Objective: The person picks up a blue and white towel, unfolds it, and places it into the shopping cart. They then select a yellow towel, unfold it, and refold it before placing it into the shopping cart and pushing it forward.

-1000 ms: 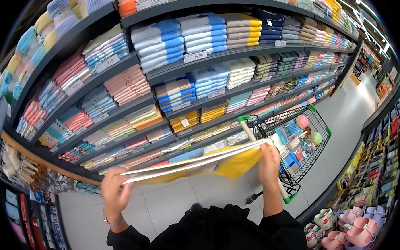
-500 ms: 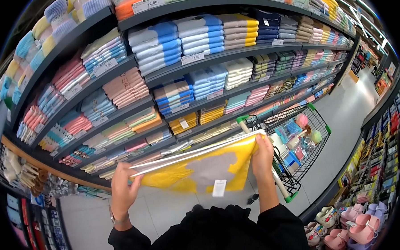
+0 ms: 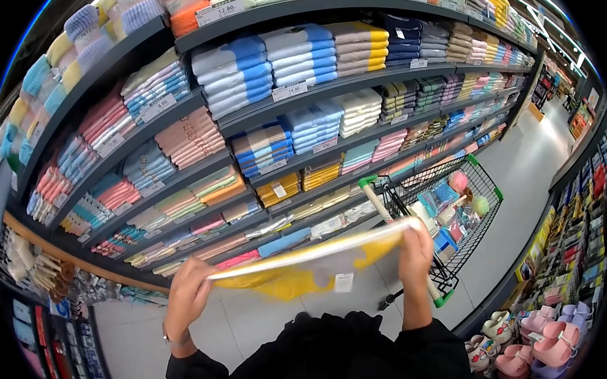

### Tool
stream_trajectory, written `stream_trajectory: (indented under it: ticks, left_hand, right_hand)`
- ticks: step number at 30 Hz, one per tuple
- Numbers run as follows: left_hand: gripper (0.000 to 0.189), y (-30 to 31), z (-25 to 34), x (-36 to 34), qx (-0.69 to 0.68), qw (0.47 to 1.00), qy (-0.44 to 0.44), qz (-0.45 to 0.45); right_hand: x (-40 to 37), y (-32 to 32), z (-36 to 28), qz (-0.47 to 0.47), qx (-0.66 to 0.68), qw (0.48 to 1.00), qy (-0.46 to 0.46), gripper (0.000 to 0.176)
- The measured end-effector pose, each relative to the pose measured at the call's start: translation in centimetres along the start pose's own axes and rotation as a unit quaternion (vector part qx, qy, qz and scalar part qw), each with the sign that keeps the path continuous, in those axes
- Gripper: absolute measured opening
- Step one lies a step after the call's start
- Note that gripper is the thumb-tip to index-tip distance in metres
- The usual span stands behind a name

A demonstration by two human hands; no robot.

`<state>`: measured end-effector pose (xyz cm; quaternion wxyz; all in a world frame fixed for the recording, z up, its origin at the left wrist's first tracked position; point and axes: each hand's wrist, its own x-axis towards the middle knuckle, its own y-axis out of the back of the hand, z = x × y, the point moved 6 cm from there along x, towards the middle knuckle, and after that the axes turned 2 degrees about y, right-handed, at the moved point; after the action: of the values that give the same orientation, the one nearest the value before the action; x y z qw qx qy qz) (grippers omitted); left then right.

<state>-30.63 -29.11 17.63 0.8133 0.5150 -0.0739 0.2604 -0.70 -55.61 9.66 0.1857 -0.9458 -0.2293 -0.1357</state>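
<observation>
A yellow and grey towel (image 3: pixel 289 277) with a white edge stretches between my two hands, in front of my body. My left hand (image 3: pixel 189 291) pinches its left end, and a watch band circles that wrist. At the opposite end, the fingers of my right hand (image 3: pixel 416 255) are closed on the corner, higher than the left. A white tag (image 3: pixel 343 282) hangs from the cloth, its print too small to read. The towel is seen nearly edge-on, so most of its face is hidden.
Shelves (image 3: pixel 267 96) of folded towels with price labels curve across the front. A shopping cart (image 3: pixel 464 223) holding packaged goods stands to the right of the towel. Pink clogs (image 3: pixel 555 344) fill the lower right, and grey floor tiles (image 3: pixel 528 172) run up the aisle.
The towel has tilted flatter and dropped, showing less of its face. My right hand has moved down and to the right; my left hand is slightly lower. Both still grip it.
</observation>
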Motion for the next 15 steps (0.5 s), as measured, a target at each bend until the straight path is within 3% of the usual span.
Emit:
stream_trajectory:
  ticks: [4, 7, 10, 12, 15]
  left_hand:
    - [0.027, 1.6, -0.2, -1.6, 0.03, 0.992, -0.005, 0.119]
    - [0.014, 1.0, -1.0, -0.3, 0.001, 0.975, -0.003, 0.223]
    - [0.012, -1.1, -1.0, 1.8, -0.126, 0.951, 0.001, 0.281]
    - [0.014, -3.8, 0.3, 3.4, -0.223, 0.949, -0.007, 0.223]
    - [0.011, -6.8, 3.5, 5.6, -0.254, 0.957, -0.074, 0.119]
  right_hand:
    - [-4.1, -3.2, -10.4, -0.203, 0.055, 0.962, 0.176, 0.021]
    - [-4.6, -6.3, -11.0, -0.319, 0.057, 0.932, 0.161, 0.022]
    - [-4.3, -8.4, -7.2, -0.383, -0.023, 0.923, 0.03, 0.019]
    - [-3.9, -10.5, -5.3, -0.4, 0.002, 0.916, 0.031, 0.015]
    - [-3.9, -12.2, -3.7, -0.411, -0.009, 0.91, 0.046, 0.017]
